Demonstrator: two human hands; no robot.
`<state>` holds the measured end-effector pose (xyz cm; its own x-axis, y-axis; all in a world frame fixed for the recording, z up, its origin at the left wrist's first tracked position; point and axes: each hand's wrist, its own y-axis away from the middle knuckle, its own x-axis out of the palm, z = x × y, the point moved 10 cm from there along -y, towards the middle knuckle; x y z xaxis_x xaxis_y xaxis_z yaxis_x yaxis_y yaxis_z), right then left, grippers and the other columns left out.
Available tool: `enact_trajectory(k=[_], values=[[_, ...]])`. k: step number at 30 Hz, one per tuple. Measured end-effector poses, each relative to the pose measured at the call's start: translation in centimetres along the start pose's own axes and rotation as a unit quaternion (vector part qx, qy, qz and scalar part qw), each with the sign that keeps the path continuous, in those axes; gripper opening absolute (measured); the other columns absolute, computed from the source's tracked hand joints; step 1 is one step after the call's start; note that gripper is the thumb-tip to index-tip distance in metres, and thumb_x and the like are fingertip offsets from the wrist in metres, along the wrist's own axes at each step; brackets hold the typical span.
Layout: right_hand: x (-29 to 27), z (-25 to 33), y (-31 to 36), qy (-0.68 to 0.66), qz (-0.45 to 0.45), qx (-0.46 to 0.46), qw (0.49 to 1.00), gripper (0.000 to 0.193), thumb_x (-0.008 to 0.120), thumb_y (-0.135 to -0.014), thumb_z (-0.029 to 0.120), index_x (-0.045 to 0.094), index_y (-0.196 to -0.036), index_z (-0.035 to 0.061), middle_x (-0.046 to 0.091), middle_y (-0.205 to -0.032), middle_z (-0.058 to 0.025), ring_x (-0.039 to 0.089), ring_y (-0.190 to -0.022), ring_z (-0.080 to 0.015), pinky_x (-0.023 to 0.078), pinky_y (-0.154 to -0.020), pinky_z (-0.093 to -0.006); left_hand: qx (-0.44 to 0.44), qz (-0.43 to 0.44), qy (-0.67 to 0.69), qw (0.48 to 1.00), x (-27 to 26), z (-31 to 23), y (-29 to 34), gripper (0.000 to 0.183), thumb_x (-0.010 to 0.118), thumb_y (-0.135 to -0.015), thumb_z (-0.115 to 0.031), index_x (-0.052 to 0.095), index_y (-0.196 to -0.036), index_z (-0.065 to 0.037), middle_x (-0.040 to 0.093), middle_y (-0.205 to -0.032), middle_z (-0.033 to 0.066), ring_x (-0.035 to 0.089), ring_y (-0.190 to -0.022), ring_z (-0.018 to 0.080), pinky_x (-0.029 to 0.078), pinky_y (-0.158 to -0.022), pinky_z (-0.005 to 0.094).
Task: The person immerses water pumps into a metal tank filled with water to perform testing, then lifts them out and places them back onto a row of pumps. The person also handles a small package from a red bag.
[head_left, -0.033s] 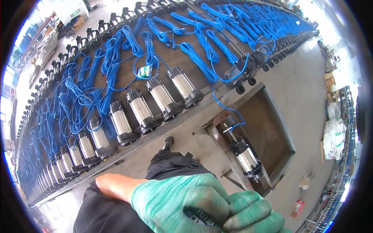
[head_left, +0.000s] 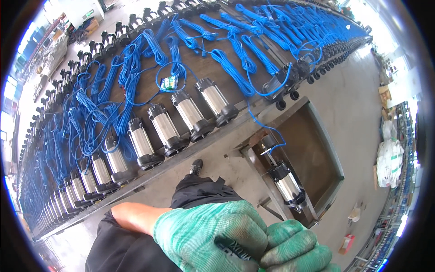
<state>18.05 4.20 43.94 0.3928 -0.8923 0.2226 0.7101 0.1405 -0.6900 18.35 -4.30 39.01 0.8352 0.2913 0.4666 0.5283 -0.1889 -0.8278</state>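
My left hand (head_left: 210,233) wears a green knitted glove smudged with grey and reaches in from the lower left, its fingers curled closed. Against it presses my right hand (head_left: 297,249), in a matching glove, also with bent fingers. A dark patch with pale lettering (head_left: 233,249) shows at the left hand; I cannot tell if it is part of the glove or a held thing. Whatever lies between the hands is hidden. Beyond them, a steel-and-black pump motor (head_left: 286,185) lies tilted on a metal stand (head_left: 312,209), apart from both hands.
A long table (head_left: 149,88) curves across the far side, bearing rows of silver pump motors (head_left: 165,129) and bundled blue cables (head_left: 231,72). One blue cable (head_left: 260,122) hangs over to the stand. A brown metal tray (head_left: 312,154) adjoins it. White sacks (head_left: 389,161) stand far right.
Both hands stay together and shift only very slightly. The dark patch at the left hand has turned a little. Motors and cables look the same.
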Motion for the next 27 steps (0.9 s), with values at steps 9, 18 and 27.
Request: enact_trajectory(k=[9,18,27], values=[[0.2,-7.7,-0.9,0.165,-0.012,-0.117,0.979,0.028,0.057,-0.104,0.028,0.045,-0.117,0.0060,0.060,-0.092,-0.0175,0.059,-0.068,-0.0234,0.051,-0.059,-0.0339,-0.122,-0.130,-0.375,0.910,-8.7,-7.5,5.4,0.043,0.067,-0.098,-0.023,0.045,-0.128,-0.003,0.054,-0.128,0.0338,0.064,-0.115,0.0425,0.058,-0.090,0.0502],[6.6,-19.5,-2.1,0.273,0.230,-0.005,0.934,0.017,0.061,-0.101,0.018,0.055,-0.104,0.0014,0.064,-0.107,-0.0201,0.063,-0.093,-0.0354,0.052,-0.081,-0.0440,-0.179,-0.317,-0.585,0.725,-16.1,-16.4,11.7,0.019,0.055,-0.103,-0.017,0.057,-0.114,-0.001,0.063,-0.119,0.0231,0.065,-0.106,0.0294,0.054,-0.089,0.0407],[2.2,-29.1,1.0,0.359,0.204,0.193,0.890,0.044,0.067,-0.099,0.021,0.051,-0.135,0.0023,0.061,-0.119,-0.0118,0.062,-0.097,-0.0215,0.053,-0.082,-0.0343,-0.161,-0.511,-0.716,0.446,-32.0,-31.3,23.9,0.016,0.068,-0.094,-0.007,0.066,-0.109,-0.002,0.060,-0.104,0.0094,0.061,-0.094,0.0203,0.049,-0.087,0.0326]])
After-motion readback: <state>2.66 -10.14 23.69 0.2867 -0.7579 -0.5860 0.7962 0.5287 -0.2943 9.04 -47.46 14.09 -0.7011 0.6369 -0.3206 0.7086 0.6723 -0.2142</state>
